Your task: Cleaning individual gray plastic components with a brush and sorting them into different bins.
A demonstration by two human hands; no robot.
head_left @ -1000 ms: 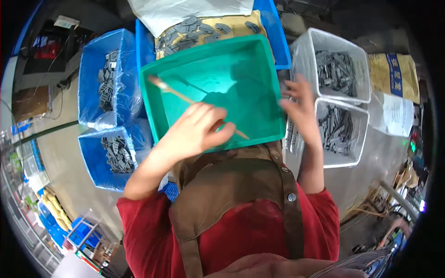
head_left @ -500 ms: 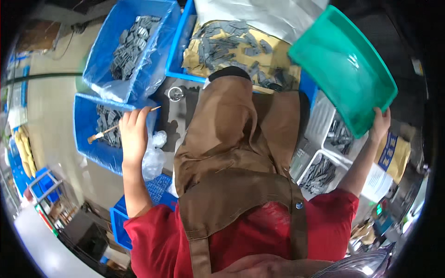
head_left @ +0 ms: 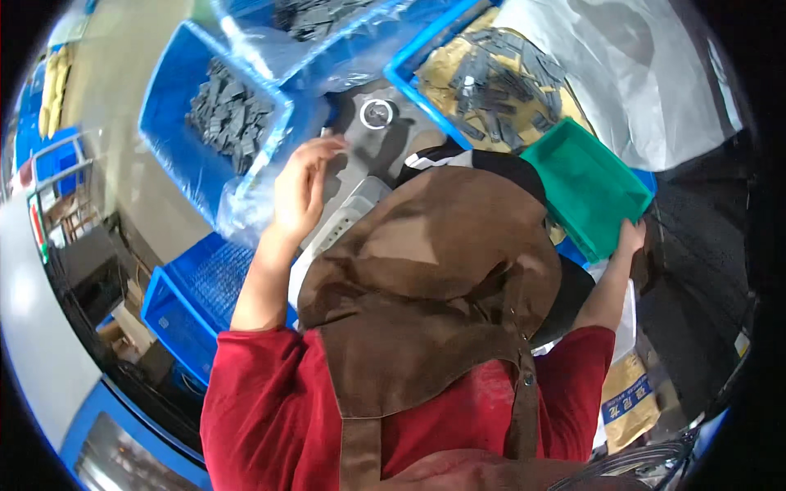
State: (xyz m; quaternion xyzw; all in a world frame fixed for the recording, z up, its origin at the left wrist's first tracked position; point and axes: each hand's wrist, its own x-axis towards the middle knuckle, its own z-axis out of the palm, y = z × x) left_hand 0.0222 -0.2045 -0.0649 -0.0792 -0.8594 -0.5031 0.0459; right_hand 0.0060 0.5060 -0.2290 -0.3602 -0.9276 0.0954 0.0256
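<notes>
Green tray (head_left: pixel 585 192) has swung in since half a second ago: it was held way out to the right side, and now it's down by the knee, overlapping the near end of a blue crate (head_left: pixel 427 110). My head view has turned too, so everything else sits differently.

The tray's plain, rectangular and shallow, with raised walls. It looks bare inside from where I'm watching. Right hand (head_left: pixel 630 236) has it by the near right edge, fingers closed over the rim, so the tray is ahead and to the left of them.

Beyond those fingers, the crate holds brown paper (head_left: pixel 434 78) with loose grey parts (head_left: pixel 495 90) scattered over it, and a big whitish sheet (head_left: pixel 622 82) lies at its far side. Behind them is a brown sack (head_left: pixel 630 401) with a blue band.

Left hand (head_left: pixel 296 192) is up on the other side, fingers bent and thumb a bit apart. I can't tell if they're pinching anything. Just left of them there's a blue bin (head_left: pixel 172 155) of more grey parts; a white power strip (head_left: pixel 340 225) is close on the right, over the grey floor.
</notes>
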